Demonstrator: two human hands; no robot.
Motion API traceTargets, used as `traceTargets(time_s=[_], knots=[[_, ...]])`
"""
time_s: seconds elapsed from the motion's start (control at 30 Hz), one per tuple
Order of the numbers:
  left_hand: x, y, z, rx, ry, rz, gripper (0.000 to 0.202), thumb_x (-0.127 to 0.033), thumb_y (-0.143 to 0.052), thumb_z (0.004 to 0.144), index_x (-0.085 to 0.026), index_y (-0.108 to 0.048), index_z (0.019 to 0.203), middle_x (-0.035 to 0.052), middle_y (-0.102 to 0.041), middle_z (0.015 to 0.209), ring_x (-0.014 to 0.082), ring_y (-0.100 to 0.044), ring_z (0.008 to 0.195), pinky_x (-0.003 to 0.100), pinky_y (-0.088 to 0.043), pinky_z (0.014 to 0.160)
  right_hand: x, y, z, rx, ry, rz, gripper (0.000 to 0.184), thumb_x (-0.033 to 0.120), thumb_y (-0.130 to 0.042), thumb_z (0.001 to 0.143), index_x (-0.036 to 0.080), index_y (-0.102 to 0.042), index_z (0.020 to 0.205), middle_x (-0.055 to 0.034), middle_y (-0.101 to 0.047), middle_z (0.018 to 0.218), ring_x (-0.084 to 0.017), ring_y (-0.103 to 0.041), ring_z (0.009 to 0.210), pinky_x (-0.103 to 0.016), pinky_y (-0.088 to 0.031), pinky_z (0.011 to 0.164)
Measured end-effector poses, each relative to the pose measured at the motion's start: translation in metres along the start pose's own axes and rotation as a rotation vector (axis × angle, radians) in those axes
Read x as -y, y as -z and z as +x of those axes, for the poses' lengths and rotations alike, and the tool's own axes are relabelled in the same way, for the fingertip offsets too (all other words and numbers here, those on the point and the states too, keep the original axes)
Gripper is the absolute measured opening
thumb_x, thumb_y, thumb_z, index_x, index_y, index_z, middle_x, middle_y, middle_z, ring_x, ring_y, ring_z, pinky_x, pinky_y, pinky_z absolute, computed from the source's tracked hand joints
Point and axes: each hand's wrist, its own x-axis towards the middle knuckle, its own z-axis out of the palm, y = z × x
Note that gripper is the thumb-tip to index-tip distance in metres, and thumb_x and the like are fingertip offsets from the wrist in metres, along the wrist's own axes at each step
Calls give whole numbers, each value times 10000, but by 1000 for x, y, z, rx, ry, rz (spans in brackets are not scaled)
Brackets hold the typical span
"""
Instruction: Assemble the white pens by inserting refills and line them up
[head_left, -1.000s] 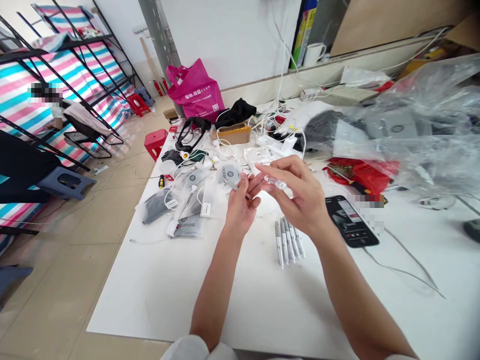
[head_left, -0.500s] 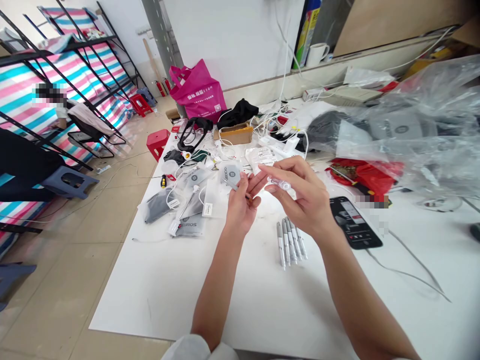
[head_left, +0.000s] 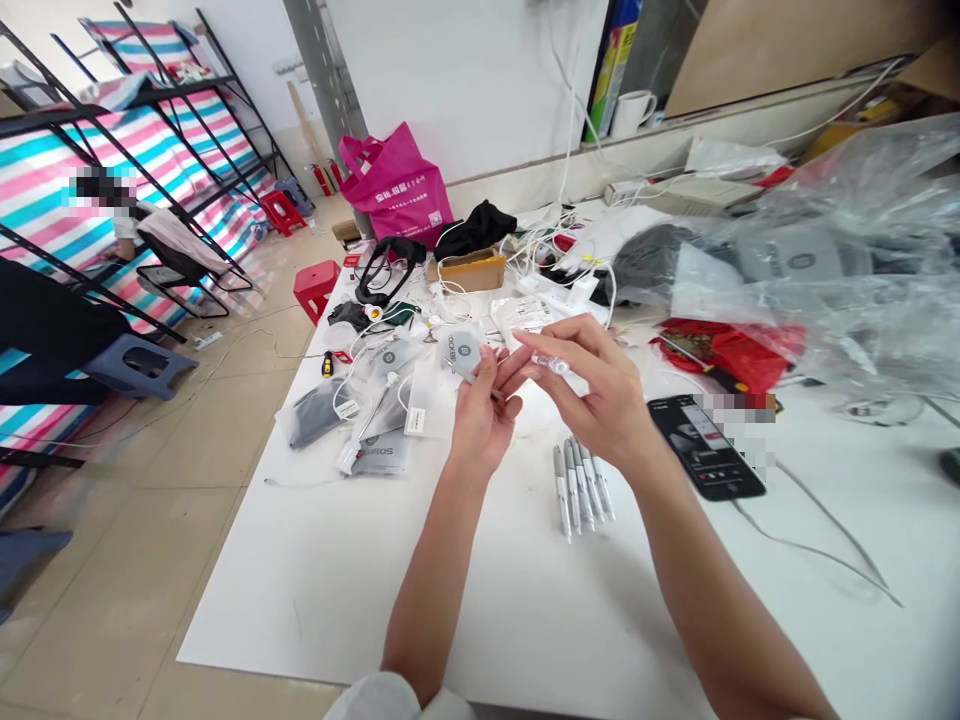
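Observation:
My left hand (head_left: pixel 484 410) is closed, its thumb pressing a slim grey pen part (head_left: pixel 462 371) against the fingers. A thin, dark-tipped piece shows near its curled fingers, too small to make out. Between thumb and fingertips, my right hand (head_left: pixel 596 390) pinches a short clear pen barrel (head_left: pixel 553 364) close to the left fingertips. Whether the two parts touch, I cannot tell. Below the right hand, several grey-and-white pens (head_left: pixel 577 485) lie side by side on the white table (head_left: pixel 525 610).
Plastic-bagged items (head_left: pixel 322 410) and cables crowd the table's left and back. A black phone (head_left: pixel 709 450) with a cable lies at right, near a red bag (head_left: pixel 731 350) and large clear plastic bags (head_left: pixel 817 280). A pink bag (head_left: pixel 397 190) stands behind. One person sits at far left.
My right hand has shifted slightly left with the clear barrel, nearer the left fingertips. My left hand stays almost where it was, and the pens on the table have not moved.

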Motion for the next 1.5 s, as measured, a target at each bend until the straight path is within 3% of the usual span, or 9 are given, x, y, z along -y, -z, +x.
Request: traceTargets(time_s=[0.3, 0.53, 0.73, 0.93, 1.07, 1.17, 1.23, 1.37, 1.5], knots=[[-1, -2, -1, -62, -14, 1, 262, -396, -749, 1011, -136, -761, 1036, 139, -836, 1120, 159, -806, 935, 134, -357, 433, 1, 1, 0, -2, -16, -24, 426, 170, -654, 1026, 352, -696, 1409, -79, -702, 1095, -219, -697, 1009, -393, -606, 859], [-3, -2, -1, -32, -53, -45, 261, -359, -665, 1070, -129, -756, 987, 112, -834, 1119, 36, -661, 622, 115, -421, 457, 3, -3, -3, 108, -29, 68, 367, 153, -693, 999, 314, -742, 1326, -87, -748, 1182, -236, -734, 1095, -408, -631, 943], [-2, 0, -1, -1, -55, -43, 255, -402, -686, 1053, -157, -753, 1024, 126, -817, 1204, 125, -776, 896, 139, -546, 580, 3, -6, -5, 162, -10, 124, 310, 141, -713, 984, 303, -779, 1240, -73, -751, 1138, -212, -744, 1029, -387, -647, 908], [-4, -5, -7, 41, -55, 35, 333, -402, -532, 1128, -162, -727, 1004, 110, -819, 1212, 162, -784, 1090, 189, -616, 818, 5, -6, -7, 236, -50, 143, 270, 139, -682, 995, 262, -793, 1208, -96, -753, 1181, -222, -754, 1076, -394, -663, 939], [-3, -5, -9, 66, -44, 16, 314, -389, -546, 1124, -143, -740, 1117, 130, -802, 1267, 219, -707, 1324, 282, -582, 1066, 6, -6, -9, 251, -46, 128, 273, 136, -683, 994, 271, -796, 1203, -90, -760, 1197, -222, -763, 1080, -394, -669, 941], [-1, -3, -7, 95, -52, 4, 301, -385, -551, 1122, -147, -736, 1121, 127, -796, 1282, 226, -676, 1374, 314, -556, 1124, 6, -6, -9, 275, -48, 122, 263, 137, -680, 994, 274, -804, 1183, -87, -766, 1199, -225, -768, 1075, -399, -670, 944], [0, 0, -6, 100, -48, 3, 301, -393, -558, 1119, -160, -738, 1057, 113, -803, 1250, 213, -709, 1315, 297, -571, 1092, 5, -6, -9, 284, -51, 126, 259, 140, -683, 992, 264, -806, 1184, -94, -765, 1203, -230, -766, 1082, -408, -665, 960], [0, 0, -2, 75, -33, -11, 329, -376, -555, 1122, -154, -738, 962, 74, -811, 1046, 138, -782, 999, 212, -605, 899, 4, -6, -8, 301, -61, 128, 271, 160, -664, 1004, 289, -811, 1192, -86, -763, 1189, -241, -755, 1093, -428, -659, 971], [-1, -3, -2, 10, -41, -34, 296, -359, -618, 1094, -143, -740, 933, 29, -775, 893, 35, -627, 582, 141, -474, 532, 7, -5, -5, 275, -58, 80, 275, 197, -625, 1034, 312, -790, 1221, -86, -760, 1190, -270, -716, 1190, -463, -630, 1015]])
